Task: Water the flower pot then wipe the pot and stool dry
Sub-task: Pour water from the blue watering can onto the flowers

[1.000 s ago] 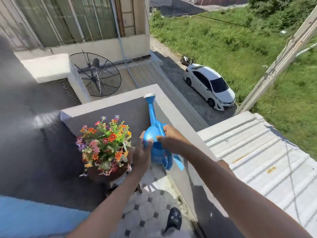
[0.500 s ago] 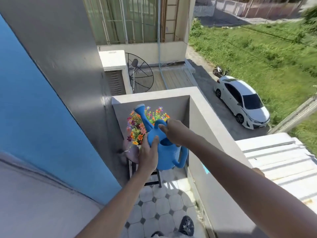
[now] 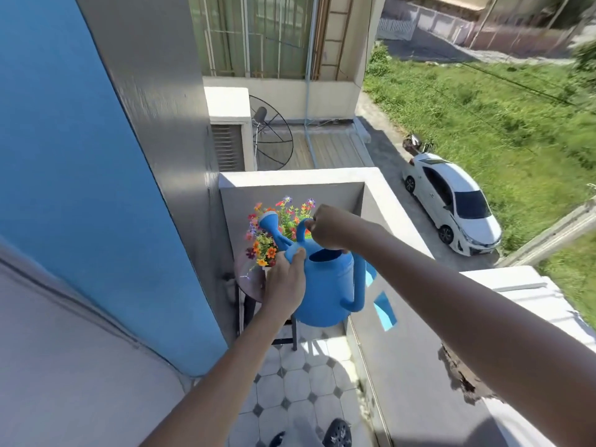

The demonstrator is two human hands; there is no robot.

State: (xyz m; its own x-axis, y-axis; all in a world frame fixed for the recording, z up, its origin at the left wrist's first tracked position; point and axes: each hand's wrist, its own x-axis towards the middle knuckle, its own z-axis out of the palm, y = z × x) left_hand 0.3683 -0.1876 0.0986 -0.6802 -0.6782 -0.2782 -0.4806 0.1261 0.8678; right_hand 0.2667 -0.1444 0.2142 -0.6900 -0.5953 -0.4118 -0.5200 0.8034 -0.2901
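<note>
A blue watering can (image 3: 329, 288) hangs in front of me over the balcony corner. My right hand (image 3: 329, 225) grips its top handle. My left hand (image 3: 285, 279) presses against the can's side by the base of the spout. The spout's white-tipped head (image 3: 268, 219) points up and left, just before the colourful flowers (image 3: 283, 221). The flowers stand on a round dark stool (image 3: 248, 282) with black legs, in the corner. The pot itself is hidden behind my left hand and the can.
A grey parapet wall (image 3: 371, 195) bounds the balcony on the right and far side; a blue and grey house wall (image 3: 96, 188) stands on the left. The floor (image 3: 300, 382) has white octagonal tiles. My dark shoe (image 3: 337, 433) shows at the bottom. A white car (image 3: 451, 201) is parked below.
The view has swung left and pulled back. The can has come upright in front of the flowers, its spout now beside them; both hands stay on it.
</note>
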